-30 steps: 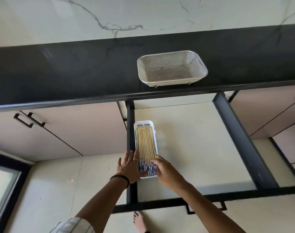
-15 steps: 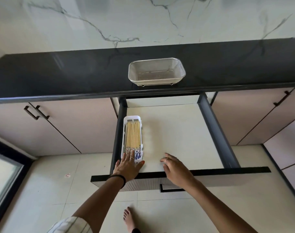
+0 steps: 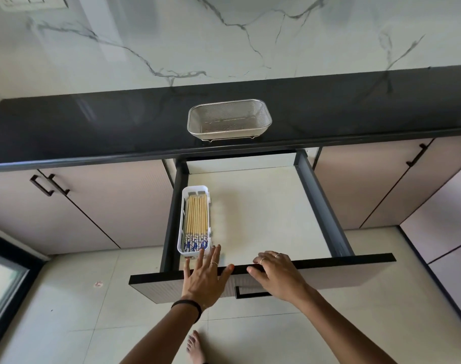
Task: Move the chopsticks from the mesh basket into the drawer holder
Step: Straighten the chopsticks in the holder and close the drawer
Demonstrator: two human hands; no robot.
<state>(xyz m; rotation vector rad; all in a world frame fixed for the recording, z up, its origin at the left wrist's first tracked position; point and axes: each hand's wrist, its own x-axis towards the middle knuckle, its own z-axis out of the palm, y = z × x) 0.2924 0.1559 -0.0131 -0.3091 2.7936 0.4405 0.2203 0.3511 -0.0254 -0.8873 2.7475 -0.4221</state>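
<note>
Chopsticks (image 3: 196, 224) in holder (image 3: 182, 219) | left hand (image 3: 204, 278) flat, spread | right hand (image 3: 278, 275) curled over drawer front (image 3: 355, 270)

We see mesh basket (image 3: 229, 119): fine metal wire, shiny rim. Surface (image 3: 92, 127): black stone, glossy, mirrors veined wall. Wall (image 3: 224, 35): polished marble look, grey veins. We note chopsticks (image 3: 195, 219): pale wood, matt, blue-and-white patterned ends. Holder (image 3: 181, 227): white plastic, smooth. Drawer (image 3: 263, 214): matt cream floor, dark metal-looking sides. Cabinet fronts (image 3: 106, 200): matt, finely ribbed.
</note>
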